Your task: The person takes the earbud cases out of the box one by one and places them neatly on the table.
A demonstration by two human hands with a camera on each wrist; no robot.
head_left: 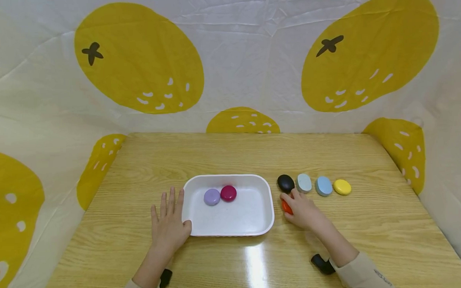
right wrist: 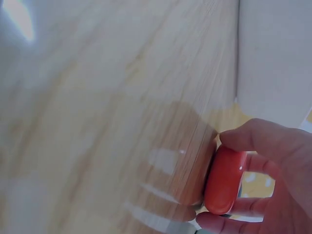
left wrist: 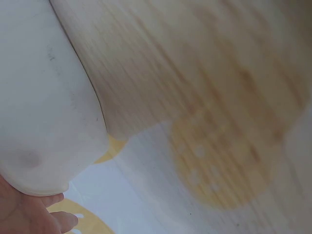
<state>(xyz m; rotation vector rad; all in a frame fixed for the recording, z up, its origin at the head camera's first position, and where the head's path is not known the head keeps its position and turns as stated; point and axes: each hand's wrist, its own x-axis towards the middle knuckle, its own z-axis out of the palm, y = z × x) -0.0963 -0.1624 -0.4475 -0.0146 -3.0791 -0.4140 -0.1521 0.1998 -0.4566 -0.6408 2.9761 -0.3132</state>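
A white tray (head_left: 233, 224) lies in the middle of the table, with a lilac disc (head_left: 212, 197) and a crimson disc (head_left: 228, 193) side by side in it. My left hand (head_left: 170, 228) touches the tray's left side, fingers spread and straight. Right of the tray, my right hand (head_left: 303, 210) pinches a red rounded block (right wrist: 224, 180) between thumb and fingers, at the tabletop. Just behind that hand sits a black rounded block (head_left: 285, 183). In the left wrist view, the left hand (left wrist: 31, 214) shows only partly, beside the tray's wall.
To the right of the black block, in a row, lie a pale grey-green block (head_left: 304, 183), a light blue block (head_left: 324, 186) and a yellow disc (head_left: 342, 187). A white cloth with yellow fruit prints (head_left: 251, 75) hangs behind the wooden table (head_left: 231, 152).
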